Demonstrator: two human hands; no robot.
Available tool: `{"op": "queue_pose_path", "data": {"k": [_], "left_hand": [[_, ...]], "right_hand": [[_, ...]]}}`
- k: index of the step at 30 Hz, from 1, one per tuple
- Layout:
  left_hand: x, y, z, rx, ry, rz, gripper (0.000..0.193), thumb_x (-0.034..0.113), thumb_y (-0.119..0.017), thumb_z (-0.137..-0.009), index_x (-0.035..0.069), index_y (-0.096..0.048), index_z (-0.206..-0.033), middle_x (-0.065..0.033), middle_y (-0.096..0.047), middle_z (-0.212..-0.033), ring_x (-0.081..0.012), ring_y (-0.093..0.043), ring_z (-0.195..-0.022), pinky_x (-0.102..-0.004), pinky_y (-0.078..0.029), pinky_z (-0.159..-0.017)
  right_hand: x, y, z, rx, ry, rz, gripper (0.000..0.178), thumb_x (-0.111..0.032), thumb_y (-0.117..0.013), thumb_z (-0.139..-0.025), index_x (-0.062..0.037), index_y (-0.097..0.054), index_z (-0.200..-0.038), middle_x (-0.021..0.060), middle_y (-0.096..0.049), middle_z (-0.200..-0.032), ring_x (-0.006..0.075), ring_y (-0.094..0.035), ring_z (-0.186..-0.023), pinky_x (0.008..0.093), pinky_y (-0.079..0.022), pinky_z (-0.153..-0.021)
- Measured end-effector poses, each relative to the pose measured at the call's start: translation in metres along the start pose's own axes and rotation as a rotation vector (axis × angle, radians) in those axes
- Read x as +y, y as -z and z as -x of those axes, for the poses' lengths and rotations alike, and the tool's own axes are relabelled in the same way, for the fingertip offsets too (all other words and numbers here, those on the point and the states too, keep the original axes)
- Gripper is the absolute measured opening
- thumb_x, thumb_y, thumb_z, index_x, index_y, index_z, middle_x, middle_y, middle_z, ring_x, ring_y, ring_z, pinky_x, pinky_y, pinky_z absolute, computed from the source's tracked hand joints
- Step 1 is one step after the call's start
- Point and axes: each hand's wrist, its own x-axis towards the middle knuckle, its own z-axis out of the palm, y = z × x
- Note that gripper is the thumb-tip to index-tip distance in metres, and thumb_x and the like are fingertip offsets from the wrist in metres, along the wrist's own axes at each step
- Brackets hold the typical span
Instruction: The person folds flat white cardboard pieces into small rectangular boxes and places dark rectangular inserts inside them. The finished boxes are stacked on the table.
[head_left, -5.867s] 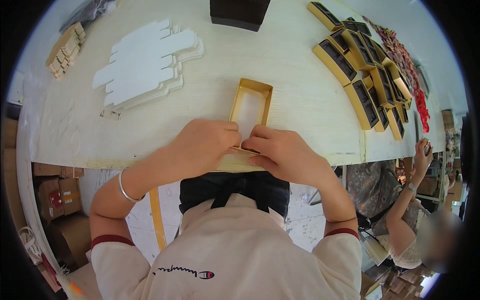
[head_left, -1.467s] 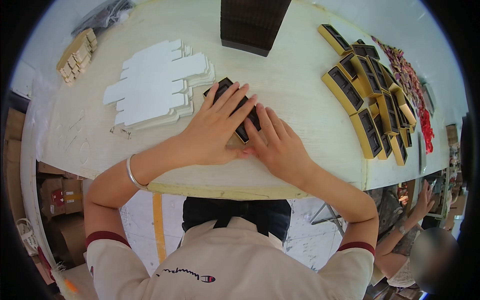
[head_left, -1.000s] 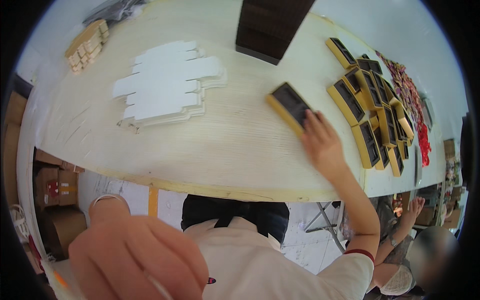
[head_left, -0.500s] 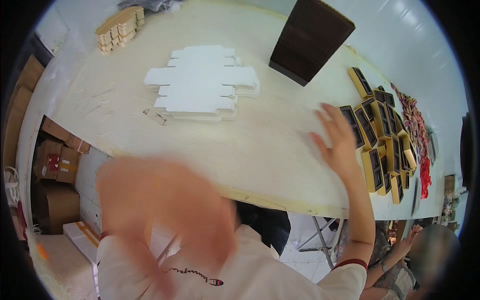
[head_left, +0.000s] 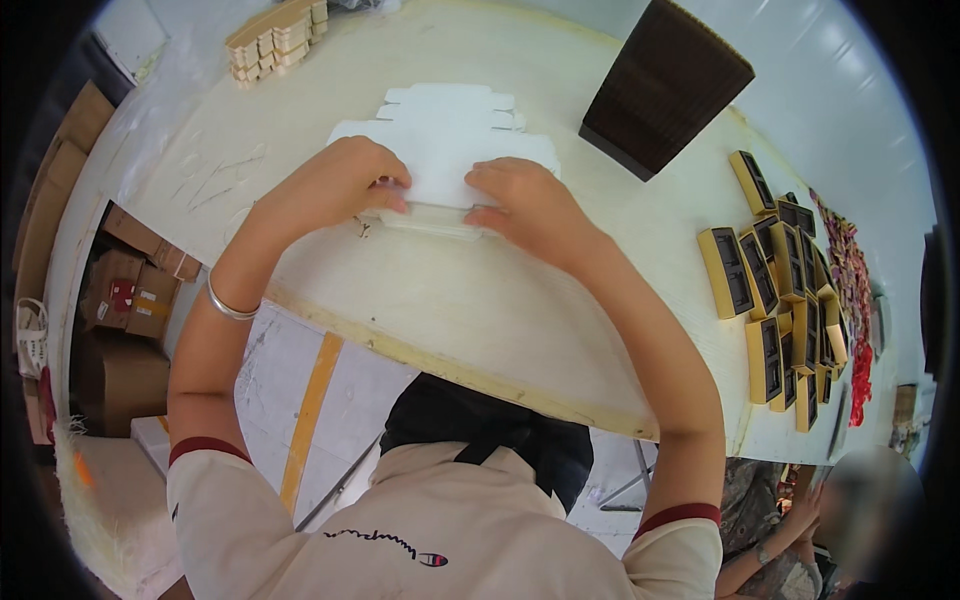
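A stack of flat white cardboard box blanks (head_left: 440, 140) lies on the table in front of me, with cut flaps around its edges. My left hand (head_left: 360, 180) grips the near left part of the top blank, thumb below and fingers curled over. At the near right part, my right hand (head_left: 525, 205) pinches the same blank between thumb and fingers. Between the two hands the near strip of the blank looks bent up along its fold. My fingertips partly hide the side flaps.
A tall dark brown box (head_left: 665, 90) stands at the back right. Gold boxes with black inserts (head_left: 775, 275) are piled on the right, near a red ribbon heap (head_left: 850, 270). Cream blanks (head_left: 280, 40) sit at the far left. Another person's hand (head_left: 800, 515) shows at lower right.
Both hands, apart and blurred before, have come together on the white blank; the left moved up from near my body, the right moved leftward. The blank's near edge is now gripped.
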Motion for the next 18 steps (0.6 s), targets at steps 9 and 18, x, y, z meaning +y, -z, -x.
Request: {"op": "queue_pose_path", "data": {"k": [9, 18], "left_hand": [[0.075, -0.01, 0.002, 0.768, -0.616, -0.464, 0.014, 0.006, -0.065, -0.072, 0.005, -0.066, -0.086, -0.0072, -0.067, -0.086, -0.0235, -0.068, -0.084, -0.0289, -0.055, -0.062], [0.142, -0.111, 0.008, 0.033, -0.722, 0.146, 0.023, 0.011, -0.066, -0.08, 0.003, -0.064, -0.101, -0.0099, -0.065, -0.084, -0.0229, -0.065, -0.071, -0.0329, -0.053, -0.06]], "right_hand": [[-0.013, 0.058, 0.064, 0.615, 0.416, 0.462, 0.025, -0.006, -0.066, -0.067, 0.0008, -0.065, -0.091, 0.0111, -0.064, -0.092, 0.0271, -0.06, -0.081, 0.0377, -0.049, -0.076], [-0.038, 0.023, 0.236, 0.194, -0.114, 0.242, 0.033, -0.01, -0.071, -0.069, 0.0, -0.064, -0.1, 0.0137, -0.059, -0.095, 0.0287, -0.058, -0.087, 0.0366, -0.047, -0.076]]}}
